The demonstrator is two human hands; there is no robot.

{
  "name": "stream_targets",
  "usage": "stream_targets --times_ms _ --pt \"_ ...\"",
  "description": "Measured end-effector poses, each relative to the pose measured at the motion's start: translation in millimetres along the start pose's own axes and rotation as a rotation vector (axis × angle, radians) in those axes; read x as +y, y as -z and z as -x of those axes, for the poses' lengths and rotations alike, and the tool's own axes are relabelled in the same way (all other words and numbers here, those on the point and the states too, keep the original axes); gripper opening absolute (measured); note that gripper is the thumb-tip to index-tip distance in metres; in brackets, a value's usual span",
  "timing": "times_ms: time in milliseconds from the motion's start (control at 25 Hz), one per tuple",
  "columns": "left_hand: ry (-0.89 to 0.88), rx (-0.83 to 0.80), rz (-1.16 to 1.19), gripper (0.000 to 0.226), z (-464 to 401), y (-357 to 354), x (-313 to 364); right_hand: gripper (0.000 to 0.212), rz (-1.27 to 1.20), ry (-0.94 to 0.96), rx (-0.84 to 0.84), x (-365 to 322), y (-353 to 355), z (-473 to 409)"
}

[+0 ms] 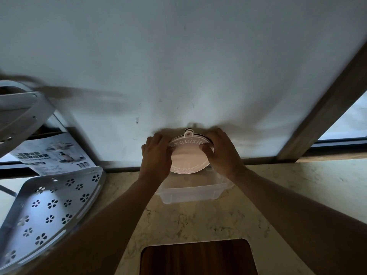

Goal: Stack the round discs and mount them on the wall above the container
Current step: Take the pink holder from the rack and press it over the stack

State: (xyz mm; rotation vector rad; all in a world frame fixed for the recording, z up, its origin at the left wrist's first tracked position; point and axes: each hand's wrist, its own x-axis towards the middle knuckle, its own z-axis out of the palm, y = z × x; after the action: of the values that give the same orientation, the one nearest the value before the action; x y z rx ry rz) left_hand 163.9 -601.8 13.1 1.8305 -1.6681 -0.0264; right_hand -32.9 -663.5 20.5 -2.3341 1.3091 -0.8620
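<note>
From the head camera, I have both hands up against the white wall (178,66) at the far edge of the tabletop (288,195). My left hand (156,155) grips the left rim of the round discs (188,157), and my right hand (222,151) grips the right rim; the fingers (206,149) of each hand are curled and pressed onto the pale front face, thumbs toward the middle. The discs are stacked flat against the wall, a dark rim of a rear disc showing behind the front one at the upper right. A small tab with a hole (188,132) sticks up from the top.

Directly below the discs, a clear plastic container (190,193) sits on the tabletop against the wall. At the left edge stands a silver metal corner rack (49,207) with flower-shaped cutouts, its upper tier (17,110) blurred. A printed packaging card (53,155) leans between the rack and the wall. A wooden post (327,108) slants up at the right, with a window beside it. A dark wood board (198,259) is set into the near edge of the tabletop.

The front disc reads "Exquisit" along its upper arc; the last letters are covered by my right fingers. The small writing along its lower arc is too blurred to read, as is the card's text, though a barcode shows.
</note>
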Motion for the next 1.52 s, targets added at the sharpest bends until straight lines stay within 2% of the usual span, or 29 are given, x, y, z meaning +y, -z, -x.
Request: stream_targets --times_ms 240,320,480,760,1120,1520 --pt "0.045 -0.013 -0.011 0.028 -0.7 -1.0 0.1 0.033 0.048 -0.014 -0.006 -1.9 -0.1 0.8" --pt "0.055 -0.037 -0.031 0.029 -1.3 -1.7 0.1 0.031 0.064 -0.013 -0.008 -1.0 0.0 0.0" --pt "0.081 -0.051 -0.02 0.019 -2.2 -0.2 -0.3 0.027 0.068 -0.041 -0.031 -0.1 -0.6 -1.2" --pt "0.027 -0.074 -0.021 0.016 1.0 -0.3 1.6 0.023 -0.029 -0.159 -0.056 1.7 -3.7 -1.3" --pt "0.044 -0.067 -0.049 0.02 -1.7 -1.5 -0.4 0.023 0.052 -0.056 -0.015 0.7 -1.9 -1.1" --pt "0.04 -0.035 -0.044 0.024 -1.6 -3.0 -2.7 0.024 0.057 -0.041 -0.003 1.1 -3.0 -1.9"
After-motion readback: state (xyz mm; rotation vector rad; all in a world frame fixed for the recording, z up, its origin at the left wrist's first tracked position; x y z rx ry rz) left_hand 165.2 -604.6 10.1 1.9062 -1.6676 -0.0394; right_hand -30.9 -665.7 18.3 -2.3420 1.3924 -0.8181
